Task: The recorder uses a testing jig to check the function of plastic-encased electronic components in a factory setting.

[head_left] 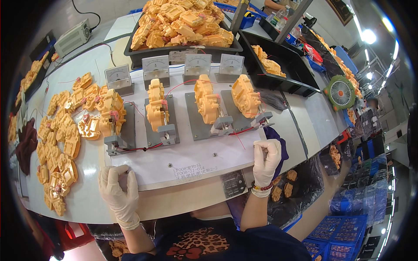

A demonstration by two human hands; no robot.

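Both gloved hands rest on the near edge of the white test board. The left hand lies at seven o'clock, fingers loosely curled on the board's corner, gripping nothing. The right hand sits at four o'clock, fingers bent against the board's right edge beside a dark blue cloth. The nearest orange gearbox housing stands clamped at eleven o'clock from the right hand, its long axis running away from the person; the right hand is nearer.

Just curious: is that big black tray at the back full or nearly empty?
Full. The black tray is heaped above its rim with orange plastic parts.
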